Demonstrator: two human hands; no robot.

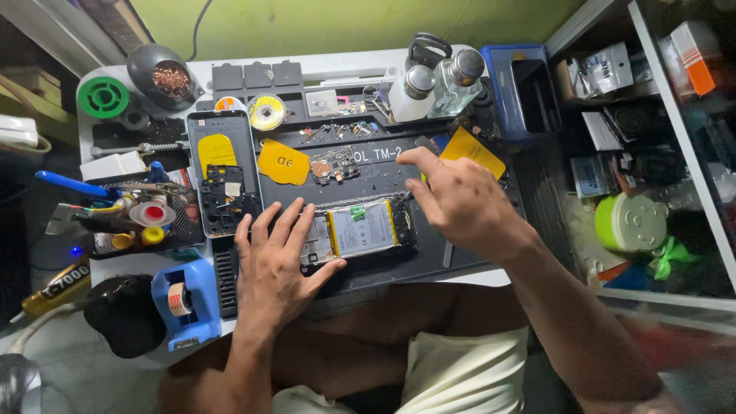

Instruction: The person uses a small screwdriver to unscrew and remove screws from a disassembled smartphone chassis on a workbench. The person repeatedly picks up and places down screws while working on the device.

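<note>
An opened phone (366, 228) lies on a black work mat (383, 172), its battery and green connector showing. My left hand (274, 264) rests flat on the phone's left end, fingers spread, holding it down. My right hand (452, 198) hovers over the phone's right end, fingers curled, with the index finger pointing left; whether it pinches a small part I cannot tell. A small circuit board (335, 165) lies just beyond the phone.
Two yellow plastic cards (284, 162) (475, 147), a phone back frame (225, 176), solder spools (266, 112), two bottles (437, 83), a blue tape dispenser (184, 303), a blue bin (527, 88) and a cluttered shelf (652, 153) on the right.
</note>
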